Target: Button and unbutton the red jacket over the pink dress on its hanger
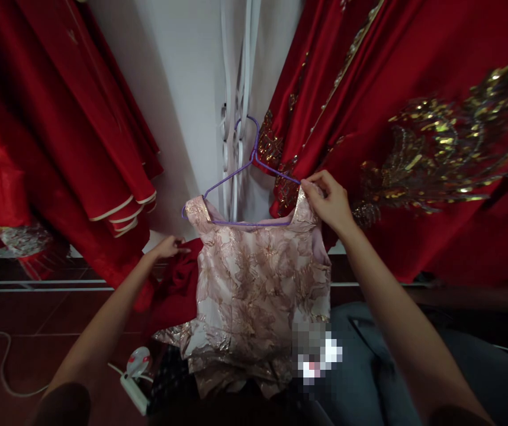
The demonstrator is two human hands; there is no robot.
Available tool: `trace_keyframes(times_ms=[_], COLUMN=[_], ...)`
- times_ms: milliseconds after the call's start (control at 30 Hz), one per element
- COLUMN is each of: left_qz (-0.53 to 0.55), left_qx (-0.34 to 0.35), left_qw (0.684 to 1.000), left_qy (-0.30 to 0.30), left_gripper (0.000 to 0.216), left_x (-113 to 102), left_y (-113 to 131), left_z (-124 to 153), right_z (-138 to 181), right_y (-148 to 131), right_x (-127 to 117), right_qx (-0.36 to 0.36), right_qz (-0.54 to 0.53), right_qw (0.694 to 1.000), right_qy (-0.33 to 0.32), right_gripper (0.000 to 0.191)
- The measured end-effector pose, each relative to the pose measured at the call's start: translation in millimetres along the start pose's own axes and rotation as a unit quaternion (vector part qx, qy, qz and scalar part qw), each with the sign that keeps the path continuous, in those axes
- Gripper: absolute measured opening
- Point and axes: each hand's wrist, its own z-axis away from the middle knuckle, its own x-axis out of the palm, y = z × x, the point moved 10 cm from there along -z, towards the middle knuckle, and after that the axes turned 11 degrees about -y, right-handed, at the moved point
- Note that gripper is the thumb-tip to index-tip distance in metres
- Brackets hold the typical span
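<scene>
A pale pink sleeveless dress [258, 284] with gold floral brocade hangs on a purple wire hanger [247, 171]. The hanger's hook is caught on a white ornate rack [236, 89] against the wall. My right hand [327, 201] pinches the dress's right shoulder strap where it sits on the hanger. My left hand [169, 245] reaches out lower left, beside the dress's left shoulder, its fingers resting on a dark red cloth [176, 290] behind the dress; the fingers look loosely extended.
Red satin garments [80, 148] with cream trim hang at left. A red gown with gold sequin embroidery [436, 154] hangs at right. A white power strip and cord [134, 378] lie on the dark red floor. Grey fabric [360, 367] lies at lower right.
</scene>
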Motion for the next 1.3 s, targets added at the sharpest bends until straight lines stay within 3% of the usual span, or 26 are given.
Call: trace_keyframes(times_ms=[100,200,300,400,467,567,667,767,867,933,1067,1133,1200,1233,1300], left_qz=[0.016,0.024,-0.024,-0.113,-0.132,-0.114,-0.064,-0.043,-0.083,-0.122,-0.127,-0.096,-0.083,-0.085,-0.094], left_qx=[-0.002,0.006,0.032,0.03,0.041,0.104,0.188,0.218,0.215,0.21,0.171,0.154,0.147,0.146,0.148], left_qw=[1.0,0.998,0.986,0.957,0.947,0.935,0.922,0.914,0.919,0.929,0.975,0.983,0.985,0.985,0.983], left_qy=[0.016,0.058,0.159,0.266,0.29,0.319,0.332,0.339,0.32,0.28,0.07,-0.01,-0.039,-0.048,-0.059], left_gripper=[0.041,0.048,0.043,0.029,0.024,0.019,0.023,0.028,0.024,0.02,0.02,0.023,0.023,0.022,0.021], left_x=[-22,-54,-96,-123,-117,-92,-66,-59,-66,-72,-63,-57,-54,-52,-49], left_y=[6,33,88,155,200,259,297,305,300,296,281,275,273,271,268], left_z=[15,17,8,-1,-7,-6,3,12,17,15,-4,-9,-11,-13,-16], right_z=[-1,-2,-2,4,10,20,24,17,-6,-27,-42,-36,-25,-22,-26], right_y=[1,5,3,-12,-29,-50,-54,-42,-17,5,17,19,18,15,8], right_x=[1,5,5,-3,-9,-12,-7,2,14,34,97,117,134,142,153], right_qx=[-0.001,-0.002,-0.004,-0.009,-0.013,-0.015,-0.008,0.004,0.034,0.066,0.068,0.101,0.156,0.171,0.161], right_qz=[0.003,-0.001,0.001,0.021,0.048,0.074,0.055,0.037,0.034,0.001,-0.066,-0.066,-0.074,-0.072,-0.047], right_qw=[1.0,1.0,1.0,1.0,0.999,0.997,0.998,0.998,0.994,0.982,0.882,0.824,0.774,0.769,0.805], right_qy=[-0.003,-0.006,-0.005,0.002,0.007,0.001,-0.019,-0.055,-0.097,-0.179,-0.462,-0.554,-0.609,-0.612,-0.569], right_gripper=[0.027,0.027,0.026,0.025,0.024,0.023,0.024,0.032,0.046,0.056,0.057,0.051,0.038,0.03,0.017])
